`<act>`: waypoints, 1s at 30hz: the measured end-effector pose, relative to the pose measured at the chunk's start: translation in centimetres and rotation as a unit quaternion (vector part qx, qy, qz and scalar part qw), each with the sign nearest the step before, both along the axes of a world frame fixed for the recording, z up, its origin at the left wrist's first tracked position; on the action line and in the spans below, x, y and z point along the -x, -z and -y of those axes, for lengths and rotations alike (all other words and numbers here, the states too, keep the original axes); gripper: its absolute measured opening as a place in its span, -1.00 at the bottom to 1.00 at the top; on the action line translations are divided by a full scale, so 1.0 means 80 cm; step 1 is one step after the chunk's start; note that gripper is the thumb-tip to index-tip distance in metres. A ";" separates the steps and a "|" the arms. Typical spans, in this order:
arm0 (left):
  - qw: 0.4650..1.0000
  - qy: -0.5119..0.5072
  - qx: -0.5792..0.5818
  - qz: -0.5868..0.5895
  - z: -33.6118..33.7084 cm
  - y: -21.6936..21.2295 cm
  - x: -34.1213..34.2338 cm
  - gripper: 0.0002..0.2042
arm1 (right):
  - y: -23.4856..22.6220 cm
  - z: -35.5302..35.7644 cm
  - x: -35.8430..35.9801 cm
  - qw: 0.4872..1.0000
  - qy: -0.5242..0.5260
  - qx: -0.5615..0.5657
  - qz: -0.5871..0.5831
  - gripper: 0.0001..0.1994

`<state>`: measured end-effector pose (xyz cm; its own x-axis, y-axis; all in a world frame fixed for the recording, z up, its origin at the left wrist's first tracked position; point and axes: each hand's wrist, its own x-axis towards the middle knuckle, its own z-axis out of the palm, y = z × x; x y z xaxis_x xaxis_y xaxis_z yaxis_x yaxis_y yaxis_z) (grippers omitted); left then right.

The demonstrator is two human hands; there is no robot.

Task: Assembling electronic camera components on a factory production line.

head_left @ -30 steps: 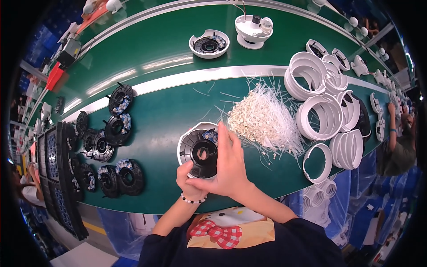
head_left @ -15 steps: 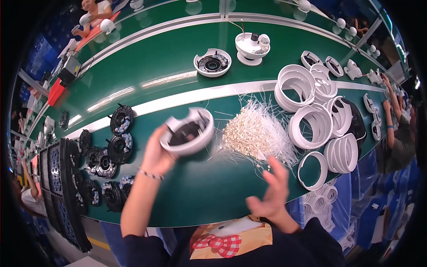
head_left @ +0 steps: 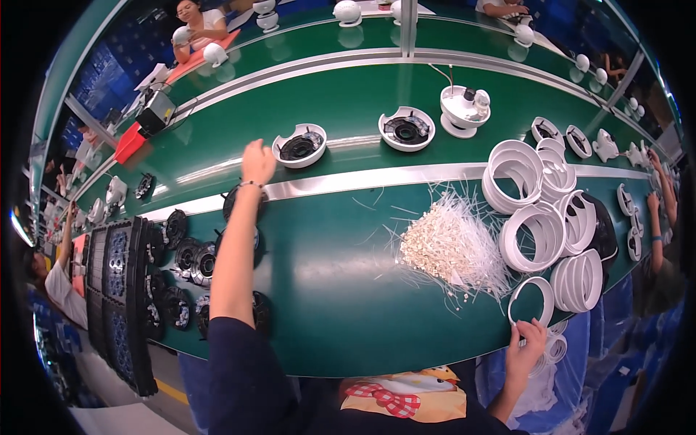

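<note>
Right hand (head_left: 526, 342) with grip closed on near edge of white ring (head_left: 548, 299), green tabletop (head_left: 330, 290), farther the left hand (head_left: 259, 163) just beside white shell (head_left: 304, 161) with black disc (head_left: 299, 147) inside, this grip I cannot tell.

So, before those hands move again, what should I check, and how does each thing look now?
1. Shell sits open side up: ok.
2. Black disc is inside that shell: ok.
3. Left hand clear of the shell: cannot tell; it is right beside the edge.
4. Right hand at the ring: ok, fingertips at its near rim.
5. Ring firmly gripped: cannot tell from this angle.
6. Ring over the shell: not ok; they are well apart.
</note>
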<state>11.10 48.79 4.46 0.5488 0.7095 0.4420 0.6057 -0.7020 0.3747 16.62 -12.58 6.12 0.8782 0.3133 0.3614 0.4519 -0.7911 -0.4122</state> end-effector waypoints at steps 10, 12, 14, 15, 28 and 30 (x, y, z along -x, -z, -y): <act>0.968 -0.043 0.148 -0.196 -0.008 -0.021 0.132 -0.25 | -0.078 -0.081 0.045 0.965 -0.201 -0.157 0.069 -0.88; 0.977 -0.024 0.112 -0.179 -0.003 -0.023 0.132 -0.26 | -0.080 -0.111 0.051 0.933 -0.324 -0.155 0.011 -0.83; 0.989 -0.007 0.012 -0.150 0.012 -0.033 0.129 -0.35 | -0.073 -0.145 0.054 0.869 -0.469 -0.161 0.005 -0.83; 0.991 0.003 -0.028 -0.131 0.019 -0.040 0.127 -0.38 | -0.062 -0.160 0.056 0.836 -0.524 -0.159 -0.022 -0.86; 0.880 0.131 0.333 0.313 0.253 -0.068 0.124 -0.73 | -0.059 -0.237 0.051 0.779 -0.584 0.194 -0.124 0.02; 0.853 0.129 0.378 0.337 0.265 -0.056 0.123 -0.73 | -0.054 -0.242 0.046 0.769 -0.588 0.214 -0.129 0.01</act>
<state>1.26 27.61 8.93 0.5323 0.8252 0.1887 -0.0642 -0.1829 0.9810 12.96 6.76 10.46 -0.0791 0.9877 -0.1345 0.9059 0.0149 -0.4233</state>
